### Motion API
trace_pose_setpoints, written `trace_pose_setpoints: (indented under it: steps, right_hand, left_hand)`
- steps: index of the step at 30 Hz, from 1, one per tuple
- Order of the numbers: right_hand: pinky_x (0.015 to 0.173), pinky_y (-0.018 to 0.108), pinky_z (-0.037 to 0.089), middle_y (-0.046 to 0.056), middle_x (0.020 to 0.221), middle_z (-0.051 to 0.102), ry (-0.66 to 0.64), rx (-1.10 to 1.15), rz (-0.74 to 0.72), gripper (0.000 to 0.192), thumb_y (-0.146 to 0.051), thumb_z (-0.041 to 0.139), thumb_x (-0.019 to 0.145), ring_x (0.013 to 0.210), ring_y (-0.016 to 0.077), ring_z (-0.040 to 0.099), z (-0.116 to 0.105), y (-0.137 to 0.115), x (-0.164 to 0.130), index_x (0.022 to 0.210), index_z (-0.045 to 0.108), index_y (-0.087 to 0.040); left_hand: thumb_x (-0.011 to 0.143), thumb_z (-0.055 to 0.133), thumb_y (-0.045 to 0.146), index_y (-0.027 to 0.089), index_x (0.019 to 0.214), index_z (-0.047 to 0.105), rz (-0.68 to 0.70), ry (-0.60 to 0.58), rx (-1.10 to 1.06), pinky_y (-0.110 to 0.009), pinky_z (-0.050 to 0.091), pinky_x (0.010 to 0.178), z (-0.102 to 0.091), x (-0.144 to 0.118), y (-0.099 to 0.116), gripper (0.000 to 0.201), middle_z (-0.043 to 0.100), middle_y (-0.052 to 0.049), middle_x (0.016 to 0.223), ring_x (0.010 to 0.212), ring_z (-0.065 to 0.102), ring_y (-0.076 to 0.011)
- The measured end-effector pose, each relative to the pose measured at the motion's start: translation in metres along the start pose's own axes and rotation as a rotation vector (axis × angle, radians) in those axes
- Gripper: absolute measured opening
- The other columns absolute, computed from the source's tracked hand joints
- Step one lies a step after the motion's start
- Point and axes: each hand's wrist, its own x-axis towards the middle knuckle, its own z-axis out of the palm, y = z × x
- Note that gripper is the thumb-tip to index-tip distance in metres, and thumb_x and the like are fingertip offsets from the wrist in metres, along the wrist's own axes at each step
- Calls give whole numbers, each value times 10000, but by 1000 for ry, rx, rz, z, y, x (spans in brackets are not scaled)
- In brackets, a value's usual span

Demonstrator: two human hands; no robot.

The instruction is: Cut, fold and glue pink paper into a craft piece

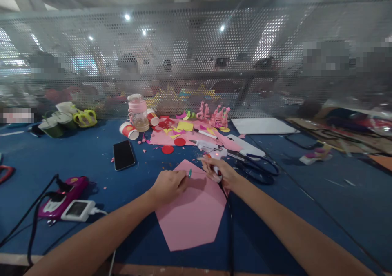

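Head view: the right hand (225,172) grasps a white glue gun (210,147) by its handle, fingers wrapped round it, with the nozzle pointing up and to the left. A small orange light glows on the gun's body, and a black cord (230,223) runs from beneath the hand to the near edge of the table (101,155). The left hand (170,186) lies over the left part of a pink sheet (191,219), its fingers curled. A small green piece (190,173) shows at its fingertips; whether they grip it, I cannot tell. The sheet, cut with several straight sides, lies flat on the blue table between the forearms, one corner pointing away from the person.

Just right of the gun lie scissors (271,163) with dark blue handles. Beyond the hands, two red discs (167,149) lie near pink scraps (161,137), with a yellow square (185,126) among them and pink figures (221,116) behind. A jar (139,114) with a pink band stands farther back, a red-and-white cup (129,131) tipped on its side by it. Left of the sheet are a dark-screened phone (124,155) and, nearer, a purple power strip (76,187) beside a white charger (79,210). A perforated panel (196,43) rises along the far edge.
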Motion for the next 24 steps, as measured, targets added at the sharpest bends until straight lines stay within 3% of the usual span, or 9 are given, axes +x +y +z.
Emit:
trace_pose_setpoints:
  steps: [3,9,14,16,19,22,24]
  right_hand:
    - [297,178,182,-85,279,357,2,-9,17,193,-329,585,642,233,23,221,0,0,1,568,550,-155]
    - [312,185,230,-74,273,358,75,19,3,270,-270,617,556,240,27,273,-2,2,1,420,403,-177]
    - [322,175,255,-69,311,394,151,-45,-37,226,-323,653,549,276,31,306,0,-1,2,494,511,-156]
    - [341,179,305,-63,362,445,228,-65,-121,224,-344,672,538,313,49,362,6,-1,2,585,561,-155]
    - [447,225,433,-15,544,566,299,-13,-255,294,-418,660,533,497,118,527,21,2,-1,680,588,-173]
    - [659,298,495,12,743,602,341,-42,-365,377,-525,602,585,767,178,579,38,9,-9,785,585,-206]
    - [792,345,467,28,811,600,332,-226,-387,435,-588,542,636,906,207,550,45,13,-15,857,580,-216]
  left_hand:
    - [833,342,209,159,677,524,-23,-20,0,-209,305,453,-1,0,1,245,623,-21,578,526,581,-131]
    - [829,356,207,164,666,524,-89,-105,-97,-211,329,490,-5,2,3,239,617,-17,586,527,562,-128]
    - [813,375,213,171,620,473,-257,-97,-307,-218,346,522,-7,7,2,221,546,8,526,505,521,-114]
    - [806,391,245,174,653,460,-370,-24,-505,-223,370,536,-7,9,4,183,510,23,528,514,515,-112]
    - [786,446,374,176,815,456,-474,58,-1026,-245,436,577,-7,11,11,200,533,16,666,599,550,-115]
    - [663,605,451,177,923,424,-444,-28,-1435,-275,479,628,-7,10,18,419,550,-21,840,732,582,-136]
    - [611,664,423,175,924,404,-409,-158,-1525,-271,485,582,-7,9,17,476,557,-5,765,662,594,-136]
